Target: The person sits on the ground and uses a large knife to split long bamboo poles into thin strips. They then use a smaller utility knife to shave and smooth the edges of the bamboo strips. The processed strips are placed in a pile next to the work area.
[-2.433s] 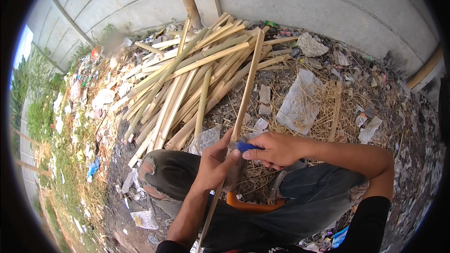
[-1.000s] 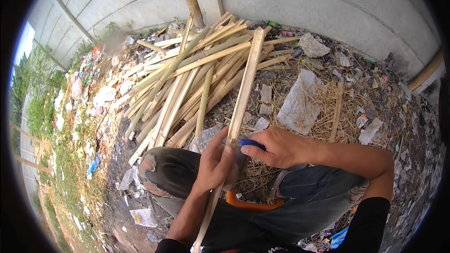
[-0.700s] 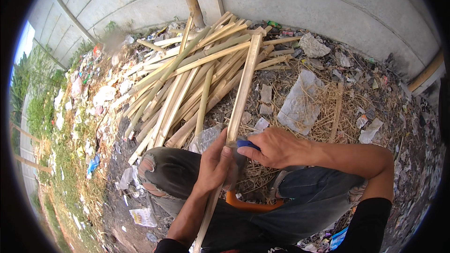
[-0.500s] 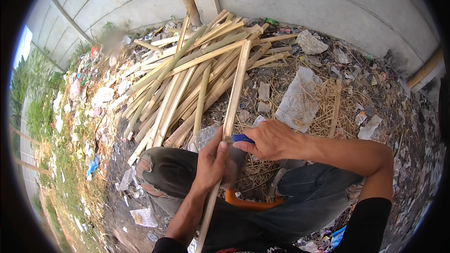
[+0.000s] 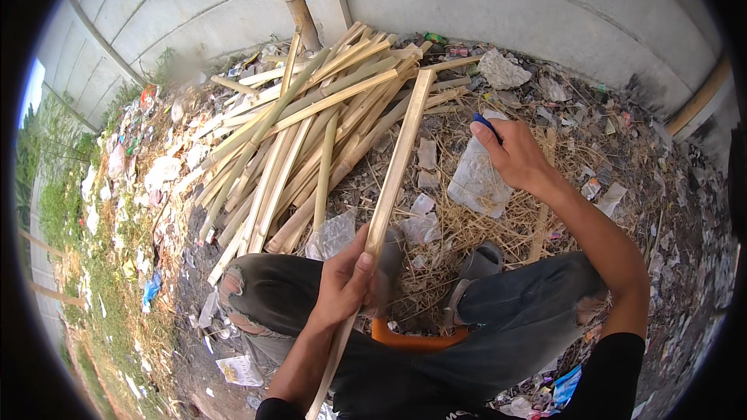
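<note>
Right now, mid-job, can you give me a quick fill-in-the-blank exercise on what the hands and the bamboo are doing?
1. The left hand grips a long bamboo strip that slants up toward the ____ of strips by the wall.
2. The right hand is raised, away from the strip, and holds a tool with a ____ handle.
3. The bamboo pile lies on littered ground in front of a grey ____.

Missing words: pile; blue; wall

Ground: bare dirt, covered with dry straw and scattered litter. Pile of split bamboo strips lies on dirt near wall base. Clear plastic bags lie flat on straw. Grey stone rests beside wall.
</note>
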A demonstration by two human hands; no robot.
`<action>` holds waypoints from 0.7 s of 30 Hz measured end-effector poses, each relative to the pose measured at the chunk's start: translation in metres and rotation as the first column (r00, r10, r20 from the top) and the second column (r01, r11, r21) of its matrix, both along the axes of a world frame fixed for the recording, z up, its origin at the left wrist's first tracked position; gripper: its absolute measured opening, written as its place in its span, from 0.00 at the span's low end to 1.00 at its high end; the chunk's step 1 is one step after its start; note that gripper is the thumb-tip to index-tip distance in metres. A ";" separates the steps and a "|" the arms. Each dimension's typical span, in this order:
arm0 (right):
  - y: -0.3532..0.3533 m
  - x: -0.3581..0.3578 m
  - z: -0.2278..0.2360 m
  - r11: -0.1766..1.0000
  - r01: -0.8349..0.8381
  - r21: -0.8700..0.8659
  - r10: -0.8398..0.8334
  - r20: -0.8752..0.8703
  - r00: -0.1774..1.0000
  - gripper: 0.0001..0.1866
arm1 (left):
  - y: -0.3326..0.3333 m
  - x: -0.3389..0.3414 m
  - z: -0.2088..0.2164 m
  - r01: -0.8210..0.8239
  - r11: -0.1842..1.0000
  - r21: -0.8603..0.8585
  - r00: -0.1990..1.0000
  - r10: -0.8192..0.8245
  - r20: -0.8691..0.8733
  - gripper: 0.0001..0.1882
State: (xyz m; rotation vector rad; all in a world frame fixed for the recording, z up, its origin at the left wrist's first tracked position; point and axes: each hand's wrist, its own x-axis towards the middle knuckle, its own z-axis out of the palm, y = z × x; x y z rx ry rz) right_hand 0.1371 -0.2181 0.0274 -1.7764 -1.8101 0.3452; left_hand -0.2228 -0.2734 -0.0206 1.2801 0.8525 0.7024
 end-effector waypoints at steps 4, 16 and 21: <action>-0.016 -0.033 0.024 0.980 -0.200 0.019 0.201 -0.126 0.972 0.32 | 0.000 0.008 0.004 -0.014 0.999 0.047 0.999 0.013 0.032 0.32; -0.042 -0.121 -0.009 0.859 -0.494 -0.138 0.506 0.070 0.860 0.29 | 0.000 0.003 -0.006 -0.098 0.995 -0.018 0.991 0.100 0.089 0.33; -0.009 -0.103 -0.010 0.909 -0.386 -0.158 0.408 0.151 0.900 0.31 | 0.000 0.008 -0.006 -0.088 0.987 -0.137 0.991 0.101 0.085 0.33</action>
